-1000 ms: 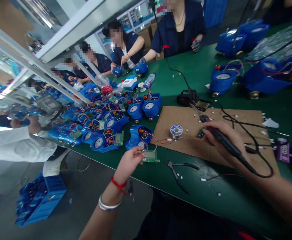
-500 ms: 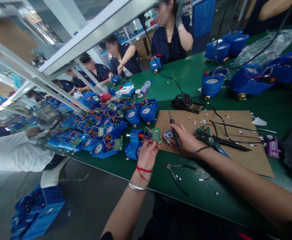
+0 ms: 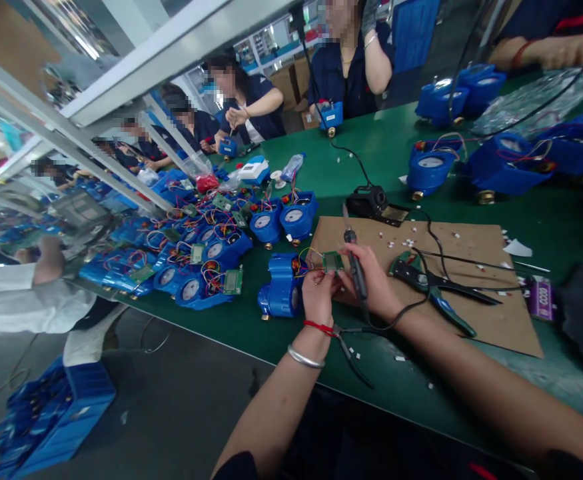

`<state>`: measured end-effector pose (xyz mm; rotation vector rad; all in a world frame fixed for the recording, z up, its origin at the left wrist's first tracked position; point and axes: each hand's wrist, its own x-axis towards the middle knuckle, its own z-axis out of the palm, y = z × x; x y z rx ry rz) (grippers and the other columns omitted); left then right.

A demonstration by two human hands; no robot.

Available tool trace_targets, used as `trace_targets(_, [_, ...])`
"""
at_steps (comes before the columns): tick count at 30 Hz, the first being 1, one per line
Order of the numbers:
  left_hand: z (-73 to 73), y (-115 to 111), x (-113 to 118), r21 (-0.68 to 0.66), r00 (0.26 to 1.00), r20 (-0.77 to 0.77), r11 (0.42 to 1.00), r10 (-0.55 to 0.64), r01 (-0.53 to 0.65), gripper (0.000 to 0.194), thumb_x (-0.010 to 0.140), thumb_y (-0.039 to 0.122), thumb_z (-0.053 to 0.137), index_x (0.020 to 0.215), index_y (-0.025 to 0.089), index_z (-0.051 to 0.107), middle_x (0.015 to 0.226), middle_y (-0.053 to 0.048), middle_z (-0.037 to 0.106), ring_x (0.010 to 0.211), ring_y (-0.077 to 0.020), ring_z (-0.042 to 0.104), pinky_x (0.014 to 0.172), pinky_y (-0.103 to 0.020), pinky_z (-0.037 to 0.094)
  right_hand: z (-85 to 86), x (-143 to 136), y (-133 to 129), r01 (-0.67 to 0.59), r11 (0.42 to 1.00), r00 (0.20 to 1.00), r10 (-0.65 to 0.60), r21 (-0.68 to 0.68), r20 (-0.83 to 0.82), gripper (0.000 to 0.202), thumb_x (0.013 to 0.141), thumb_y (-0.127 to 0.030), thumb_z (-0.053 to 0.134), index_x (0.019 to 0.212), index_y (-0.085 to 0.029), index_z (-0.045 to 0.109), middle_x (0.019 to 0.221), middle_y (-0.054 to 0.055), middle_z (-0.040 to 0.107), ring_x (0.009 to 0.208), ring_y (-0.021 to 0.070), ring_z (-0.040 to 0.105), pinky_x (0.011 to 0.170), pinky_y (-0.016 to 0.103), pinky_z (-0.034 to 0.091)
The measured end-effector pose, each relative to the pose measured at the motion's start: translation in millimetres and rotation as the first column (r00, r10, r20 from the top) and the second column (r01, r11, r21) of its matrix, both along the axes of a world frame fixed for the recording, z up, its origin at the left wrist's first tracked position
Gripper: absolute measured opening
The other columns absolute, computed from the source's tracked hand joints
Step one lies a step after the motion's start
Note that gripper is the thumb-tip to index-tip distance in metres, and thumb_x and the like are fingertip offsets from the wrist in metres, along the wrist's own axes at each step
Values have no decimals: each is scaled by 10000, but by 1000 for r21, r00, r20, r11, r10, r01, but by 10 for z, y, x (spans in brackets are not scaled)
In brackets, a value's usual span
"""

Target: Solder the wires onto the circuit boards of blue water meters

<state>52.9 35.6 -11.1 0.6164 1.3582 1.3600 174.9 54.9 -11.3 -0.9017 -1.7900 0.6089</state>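
My left hand (image 3: 320, 293) pinches a small green circuit board (image 3: 332, 262) with a grey display. Thin coloured wires lead from the board to a blue water meter (image 3: 281, 297) just left of that hand. In my right hand (image 3: 374, 283) is a soldering iron (image 3: 355, 267), its tip pointing up and away, with its cable running back past my wrist. The board and my right fingers are close together; whether they touch I cannot tell. The solder spool seen earlier is hidden behind my hands. Cutting pliers (image 3: 354, 363) lie partly under my left wrist.
A cardboard sheet (image 3: 491, 320) carries wire strippers (image 3: 434, 283) and scattered white bits. Behind it stands a black soldering iron holder (image 3: 371, 203). Several blue meters crowd the left (image 3: 191, 290) and back right (image 3: 428, 167). A purple box (image 3: 541, 298) sits right. Co-workers sit across the green table (image 3: 291, 360).
My left hand has moved right with the circuit board, over the edge of the cardboard and towards the soldering iron. The wired meter has shifted and turned slightly. My right hand keeps the iron.
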Motion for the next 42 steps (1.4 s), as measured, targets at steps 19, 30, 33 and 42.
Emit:
trace_targets(19, [569, 0, -589, -208, -148, -978, 710, -147, 672, 302, 905, 96, 361, 1128, 182, 546, 1152, -99, 564, 1023, -220, 561, 875, -333, 450, -192, -122, 29, -94, 996, 990, 95, -10, 109, 579, 871, -192, 493, 1403, -299, 291, 1315, 107, 416, 1244, 274, 423, 1012, 478, 400])
trace_targets(30, [275, -290, -351, -214, -139, -975, 885, -171, 413, 223, 931, 160, 352, 934, 154, 575, 928, -111, 600, 833, -220, 587, 723, -326, 457, -112, -89, 134, -162, 987, 974, 162, -16, 158, 638, 820, -223, 561, 1395, -293, 293, 1271, 103, 449, 1164, 273, 487, 957, 447, 443])
trace_targets(33, [148, -307, -293, -116, 91, -982, 913, -164, 392, 202, 922, 164, 384, 917, 159, 586, 930, -112, 627, 900, -230, 597, 775, -341, 458, -76, -74, 219, -206, 978, 963, 203, 3, 180, 637, 784, -236, 599, 1364, -261, 337, 1245, 112, 473, 1121, 274, 511, 931, 433, 451])
trace_targets(42, [-140, -218, -292, -96, 921, -295, 967, -252, 234, 299, 909, 397, 404, 955, 139, 549, 871, -69, 648, 472, -80, 588, 360, -161, 307, -191, -113, 229, -176, 984, 971, 176, -13, 159, 598, 787, -152, 530, 1342, -271, 343, 1213, 98, 508, 1091, 273, 517, 910, 447, 464])
